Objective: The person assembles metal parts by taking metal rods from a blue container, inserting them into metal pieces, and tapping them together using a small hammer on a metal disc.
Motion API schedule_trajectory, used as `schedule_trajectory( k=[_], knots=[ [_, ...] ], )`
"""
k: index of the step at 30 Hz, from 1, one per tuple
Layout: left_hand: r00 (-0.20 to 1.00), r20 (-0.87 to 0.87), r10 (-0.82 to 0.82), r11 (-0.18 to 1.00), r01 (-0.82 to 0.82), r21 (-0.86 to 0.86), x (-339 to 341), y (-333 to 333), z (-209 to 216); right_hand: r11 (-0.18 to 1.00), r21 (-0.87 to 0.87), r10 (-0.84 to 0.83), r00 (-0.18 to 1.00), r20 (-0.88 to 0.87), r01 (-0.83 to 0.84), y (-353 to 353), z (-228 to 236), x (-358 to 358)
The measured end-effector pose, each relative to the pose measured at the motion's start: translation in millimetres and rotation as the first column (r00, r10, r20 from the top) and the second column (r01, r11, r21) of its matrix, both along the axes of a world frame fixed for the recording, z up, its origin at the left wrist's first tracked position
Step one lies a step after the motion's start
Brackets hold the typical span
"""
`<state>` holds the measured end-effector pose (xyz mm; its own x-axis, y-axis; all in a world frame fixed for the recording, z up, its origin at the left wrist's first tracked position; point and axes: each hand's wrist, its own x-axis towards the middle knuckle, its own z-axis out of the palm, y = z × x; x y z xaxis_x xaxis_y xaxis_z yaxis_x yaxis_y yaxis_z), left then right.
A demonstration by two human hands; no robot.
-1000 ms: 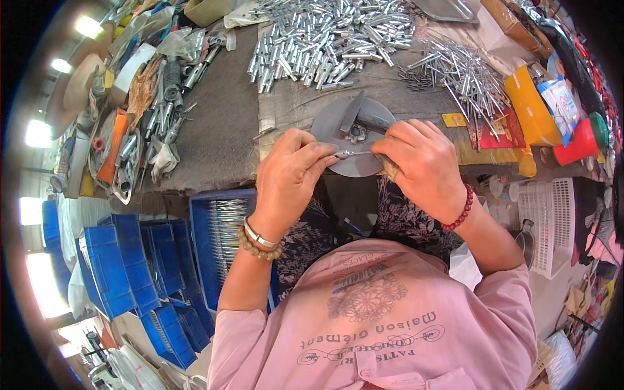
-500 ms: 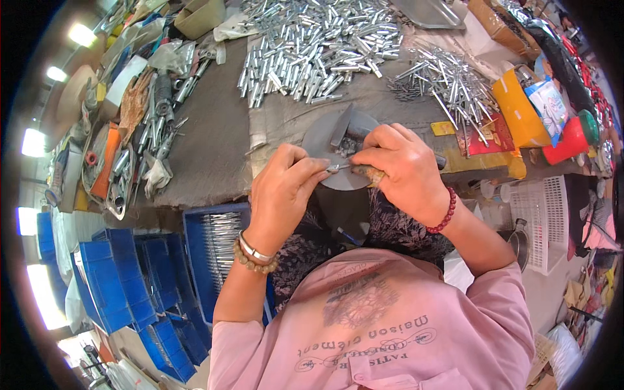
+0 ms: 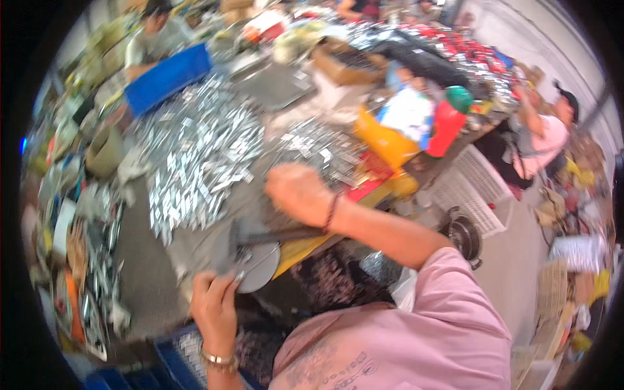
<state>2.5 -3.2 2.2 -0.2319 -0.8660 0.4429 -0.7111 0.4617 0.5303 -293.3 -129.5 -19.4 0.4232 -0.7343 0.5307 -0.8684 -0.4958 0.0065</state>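
R hand (image 3: pixel 299 190) moved to rod pile (image 3: pixel 323 151), grip unclear (blur); L hand (image 3: pixel 216 302) pinching metal pc (image 3: pixel 240 275).

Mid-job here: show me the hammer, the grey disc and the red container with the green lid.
Hammer (image 3: pixel 281 235): head view, on its handle.
Grey disc (image 3: pixel 265 275): head view, on its bare lower part.
Red container (image 3: pixel 447 128): head view, on its red body.

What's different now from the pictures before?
The right hand let go at the small metal piece and reached forward to the pile of thin metal rods; blur hides whether its fingers hold anything. The view swung right, showing more of the room. The left hand still pinches the piece by the round plate, and the hammer still lies there.
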Motion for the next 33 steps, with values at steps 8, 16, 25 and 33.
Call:
schedule_trajectory(
  k=[8, 16, 25, 33],
  knots=[
    [0.996, -0.077, -0.048, 0.999, 0.049, 0.017, -7.8, -1.3, 4.4, 0.998, -0.007, 0.064, 0.998, -0.025, -0.064, 1.8, 16.1, -6.5],
    [0.997, -0.058, -0.049, 0.999, 0.05, 0.01, -6.0, -3.9, -0.2, 0.947, 0.272, 0.06, 0.923, 0.38, -0.173, 22.0, 35.8, 12.5],
    [1.0, 0.005, -0.027, 0.999, 0.027, 0.022, -0.3, 0.2, -0.3, 0.82, 0.217, 0.413, 0.81, 0.417, -0.53, 80.0, 38.4, 91.3],
    [0.998, 0.047, -0.05, 0.994, 0.055, -0.096, -3.4, -8.4, -2.3, 0.845, 0.255, 0.209, 0.73, 0.651, -0.47, 83.0, 46.6, 72.8]
  ],
)
